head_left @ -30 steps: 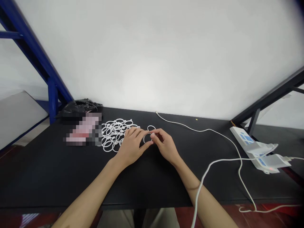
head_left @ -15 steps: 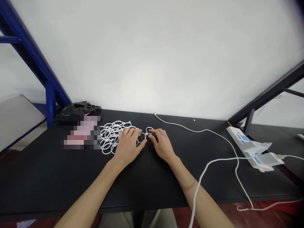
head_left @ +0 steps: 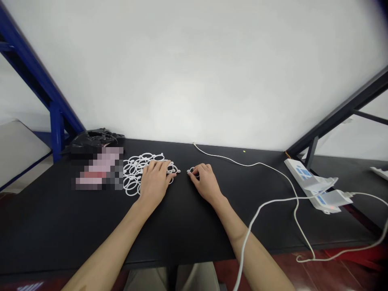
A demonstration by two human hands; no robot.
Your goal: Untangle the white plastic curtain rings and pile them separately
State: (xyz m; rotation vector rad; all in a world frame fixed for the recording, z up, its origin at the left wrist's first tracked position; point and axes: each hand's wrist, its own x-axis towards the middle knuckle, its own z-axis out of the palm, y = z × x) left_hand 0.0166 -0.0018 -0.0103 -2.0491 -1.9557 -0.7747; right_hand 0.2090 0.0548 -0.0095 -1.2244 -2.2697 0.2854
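A pile of thin white loops with small knobs (head_left: 132, 186) lies flat on the black table (head_left: 172, 226), left of centre. My left hand (head_left: 155, 180) rests over the right side of that pile, its fingers stretched out and the thumb apart, covering some of the loops. Right of the pile, my right hand (head_left: 206, 182) pinches a single white loop (head_left: 192, 169) between thumb and fingers, low at the table top. Most of this loop is hidden behind the fingers; its knob shows at the fingertips. A strip of bare table separates the two hands.
A crumpled black plastic bag (head_left: 94, 138) sits at the back left, beside a pixelated patch. On the right lies a white power strip (head_left: 301, 173) with plugs. A white cable (head_left: 257, 208) crosses above my right forearm. Behind the table stands a white wall (head_left: 194, 72).
My hands have moved apart, and a loop in my right hand is now separate from the pile. My left hand has shifted slightly left; the view has also shifted a little.
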